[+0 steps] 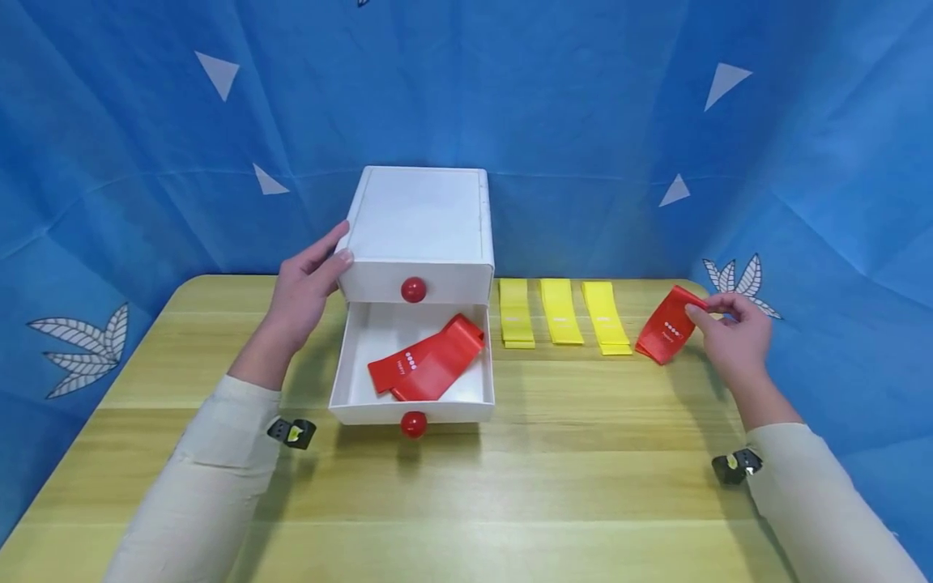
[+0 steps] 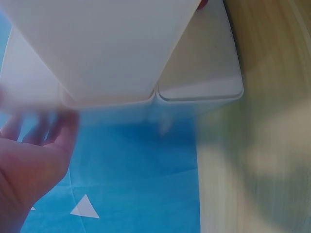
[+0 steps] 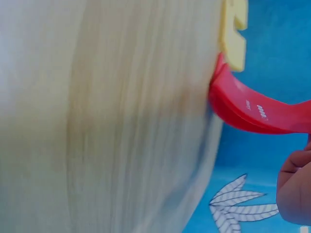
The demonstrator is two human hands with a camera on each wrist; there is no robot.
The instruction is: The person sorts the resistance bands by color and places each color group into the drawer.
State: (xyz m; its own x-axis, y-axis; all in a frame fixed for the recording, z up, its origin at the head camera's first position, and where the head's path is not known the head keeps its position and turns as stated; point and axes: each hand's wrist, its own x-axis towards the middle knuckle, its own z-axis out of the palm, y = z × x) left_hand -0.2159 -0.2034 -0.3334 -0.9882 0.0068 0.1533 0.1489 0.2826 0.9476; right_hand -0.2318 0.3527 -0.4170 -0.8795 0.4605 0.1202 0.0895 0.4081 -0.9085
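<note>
A white two-drawer cabinet (image 1: 426, 214) has its lower drawer (image 1: 357, 356) pulled out. Inside lie flat red resistance bands (image 1: 430, 360), overlapping and marked "Heavy". My left hand (image 1: 304, 283) rests against the cabinet's upper left side, its fingers extended and the thumb at the front corner. In the left wrist view, those fingers (image 2: 65, 131) touch the white cabinet wall, their tips partly hidden. Far to the right, my right hand (image 1: 738, 336) pinches one end of another red resistance band (image 1: 669, 325) between thumb and fingers. Its lower end hangs at the table surface.
Three folded yellow bands (image 1: 560, 312) lie in a row between the cabinet and the right hand. Red ball knobs (image 1: 413, 424) stick out from both drawers. A blue patterned cloth (image 1: 583, 121) hangs behind the wooden table (image 1: 583, 486).
</note>
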